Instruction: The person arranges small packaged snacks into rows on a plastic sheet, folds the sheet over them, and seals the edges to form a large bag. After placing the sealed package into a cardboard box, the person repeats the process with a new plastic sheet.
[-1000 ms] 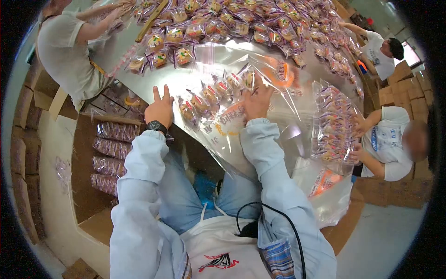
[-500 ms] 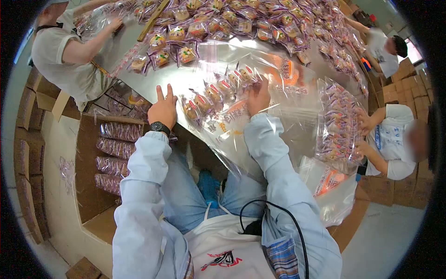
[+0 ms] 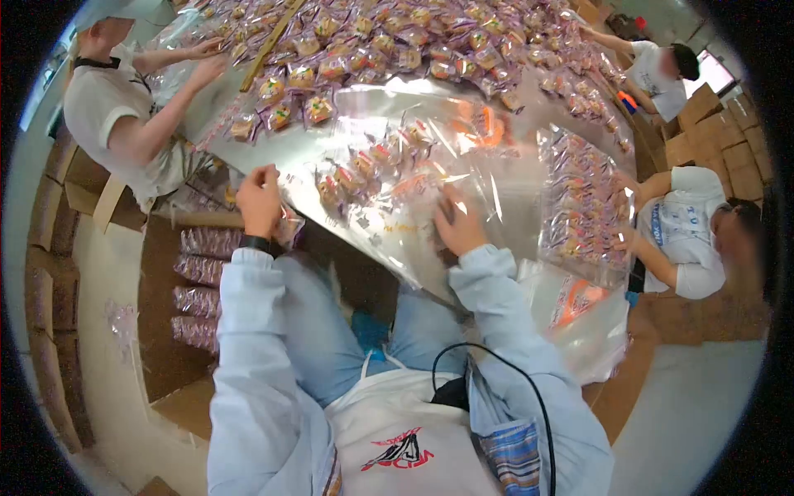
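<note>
My left hand (image 3: pixel 260 202) is at the table's near left edge, fingers curled together; what they grip, if anything, is hidden. Just beside its wrist shows a small wrapped packet (image 3: pixel 288 227). My right hand (image 3: pixel 459 219) lies on a large clear plastic bag (image 3: pixel 413 240) with orange print, its thumb and fingers apart. Inside or under the film, a slanting row of individually wrapped cakes (image 3: pixel 364 163) lies left of that hand. More clear printed bags (image 3: pixel 488 124) are spread on the metal table (image 3: pixel 265 149) beyond it.
Loose wrapped cakes (image 3: pixel 397 41) are heaped across the table's far side. At right, a person's hands hold a filled bag (image 3: pixel 583 198). A cardboard box (image 3: pixel 169 347) with packed bags (image 3: pixel 198 302) stands at my left. Other people work at the far left and far right.
My left hand has moved left and down, its spread fingers now curled in. My right hand has drawn back toward me from the row's far end onto the bag's print.
</note>
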Motion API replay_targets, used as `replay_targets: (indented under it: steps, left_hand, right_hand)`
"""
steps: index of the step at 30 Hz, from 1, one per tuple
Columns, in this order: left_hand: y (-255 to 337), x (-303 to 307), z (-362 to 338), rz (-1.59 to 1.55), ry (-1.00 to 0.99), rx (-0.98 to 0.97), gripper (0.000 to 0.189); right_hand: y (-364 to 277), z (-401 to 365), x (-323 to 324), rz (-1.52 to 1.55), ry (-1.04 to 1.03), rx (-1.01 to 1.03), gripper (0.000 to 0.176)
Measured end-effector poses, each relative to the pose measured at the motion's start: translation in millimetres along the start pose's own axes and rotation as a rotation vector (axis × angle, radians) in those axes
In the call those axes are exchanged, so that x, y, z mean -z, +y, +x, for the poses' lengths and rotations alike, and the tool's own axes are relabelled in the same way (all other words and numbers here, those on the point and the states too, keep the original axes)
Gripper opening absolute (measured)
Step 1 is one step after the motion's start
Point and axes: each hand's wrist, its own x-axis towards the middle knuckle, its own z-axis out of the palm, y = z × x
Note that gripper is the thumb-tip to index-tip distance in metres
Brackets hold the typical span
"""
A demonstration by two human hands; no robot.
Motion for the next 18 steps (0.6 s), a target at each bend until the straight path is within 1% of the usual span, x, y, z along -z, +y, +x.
replay_targets:
  steps: [1,2,4,6,7,9,10,11,12,14,15,16,17,18]
  left_hand:
    - [27,15,-10,-0.422,0.066,0.171,0.030]
    - [64,36,-28,-0.570,0.090,0.256,0.031]
    - [95,57,-54,-0.811,0.103,0.327,0.031]
    - [131,59,-86,-1.193,0.078,0.476,0.025]
    - [148,58,-100,-1.323,0.024,0.479,0.020]
    - [165,39,-125,-1.472,0.047,0.452,0.021]
    - [173,28,-137,-1.544,0.040,0.447,0.021]
    - [180,17,-149,-1.593,0.000,0.406,0.023]
    - [182,8,-157,-1.665,-0.128,0.303,0.026]
    - [193,-5,-177,-1.549,-0.168,-0.027,0.029]
    - [198,-10,-184,-1.415,-0.094,-0.304,0.028]
    - [203,-10,-190,-1.302,-0.062,-0.503,0.027]
    - [206,-7,-193,-1.276,-0.060,-0.547,0.026]
    - [207,-7,-195,-1.252,-0.053,-0.594,0.026]
  right_hand:
    - [-25,-16,23,0.098,-0.060,-0.067,0.043]
    - [-52,-27,48,0.199,-0.114,-0.125,0.032]
    - [-79,-59,72,0.238,-0.126,-0.178,0.019]
    - [-109,-88,82,0.354,-0.100,-0.219,0.014]
    - [-119,-94,87,0.399,-0.068,-0.240,0.012]
    - [-143,-92,94,0.513,-0.131,0.063,0.035]
    - [-164,-83,99,0.642,-0.146,0.009,0.049]
    - [-181,-76,101,0.772,-0.152,-0.043,0.064]
    - [-187,-78,96,0.900,-0.137,-0.154,0.070]
    - [-192,-80,91,1.176,-0.118,-0.353,0.081]
    - [-190,-81,96,1.274,-0.219,-0.427,0.079]
    - [-191,-83,103,1.378,-0.328,-0.503,0.077]
    - [-192,-88,109,1.482,-0.444,-0.581,0.075]
    - [-189,-90,114,1.494,-0.521,-0.594,0.071]
